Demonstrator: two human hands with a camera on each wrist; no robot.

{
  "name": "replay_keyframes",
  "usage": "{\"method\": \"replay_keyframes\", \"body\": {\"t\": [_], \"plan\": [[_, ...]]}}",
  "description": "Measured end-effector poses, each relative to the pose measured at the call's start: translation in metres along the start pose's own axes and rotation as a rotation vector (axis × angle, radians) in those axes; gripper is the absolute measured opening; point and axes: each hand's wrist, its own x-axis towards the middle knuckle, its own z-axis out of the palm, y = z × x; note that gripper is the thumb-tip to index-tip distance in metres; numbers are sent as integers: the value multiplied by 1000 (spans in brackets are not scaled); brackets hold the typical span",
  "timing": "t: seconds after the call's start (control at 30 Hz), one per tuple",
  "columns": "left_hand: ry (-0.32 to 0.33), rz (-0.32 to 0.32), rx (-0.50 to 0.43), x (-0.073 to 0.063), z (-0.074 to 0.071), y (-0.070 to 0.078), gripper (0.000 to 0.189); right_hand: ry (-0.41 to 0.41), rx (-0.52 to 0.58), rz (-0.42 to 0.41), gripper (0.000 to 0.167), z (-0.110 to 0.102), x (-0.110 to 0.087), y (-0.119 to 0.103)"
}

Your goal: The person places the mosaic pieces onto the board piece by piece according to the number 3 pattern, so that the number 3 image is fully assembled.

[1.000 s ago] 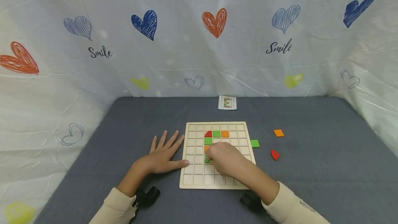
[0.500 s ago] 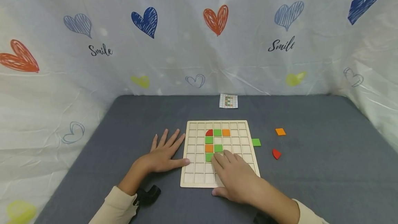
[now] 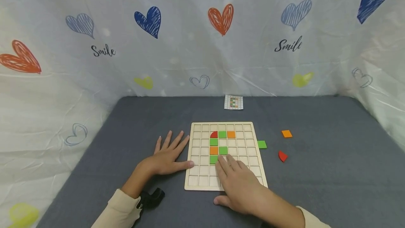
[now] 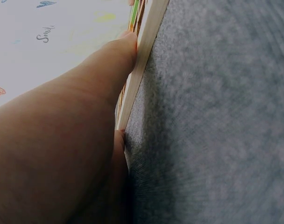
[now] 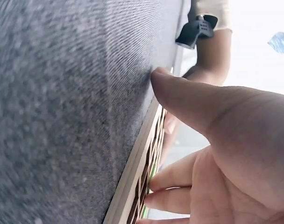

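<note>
A wooden grid board (image 3: 197,180) lies on the grey table. In its squares sit a red quarter-round tile (image 3: 214,134), an orange tile (image 3: 231,134) on the top row and several green tiles (image 3: 223,150). My left hand (image 3: 166,159) rests spread on the cloth, its thumb on the board's left rim. My right hand (image 3: 239,185) lies over the lower right of the board, fingers extended with the tips just below the green tiles. Its thumb points out past the front rim. The right wrist view shows nothing held in that hand (image 5: 244,154).
Right of the board lie a loose orange tile (image 3: 287,133) and a red tile (image 3: 283,156). A green tile (image 3: 262,144) sits against the board's right edge. Behind the board is a small card (image 3: 233,102) with a printed coloured grid.
The right hand, earlier curled over the middle squares, has straightened its fingers and drawn back toward the front. A green tile now shows right of the lower orange one. The left hand stays put.
</note>
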Motion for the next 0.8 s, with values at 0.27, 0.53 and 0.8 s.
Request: {"method": "replay_keyframes", "body": {"t": [0.27, 0.53, 0.8], "plan": [[9, 1, 9, 2, 4, -4, 103, 6, -30, -39, 88, 1, 3, -3], [4, 6, 5, 0, 1, -3, 103, -32, 11, -70, 77, -10, -1, 7], [2, 3, 16, 1, 2, -3, 103, -22, 179, -93, 38, -28, -8, 42]]}}
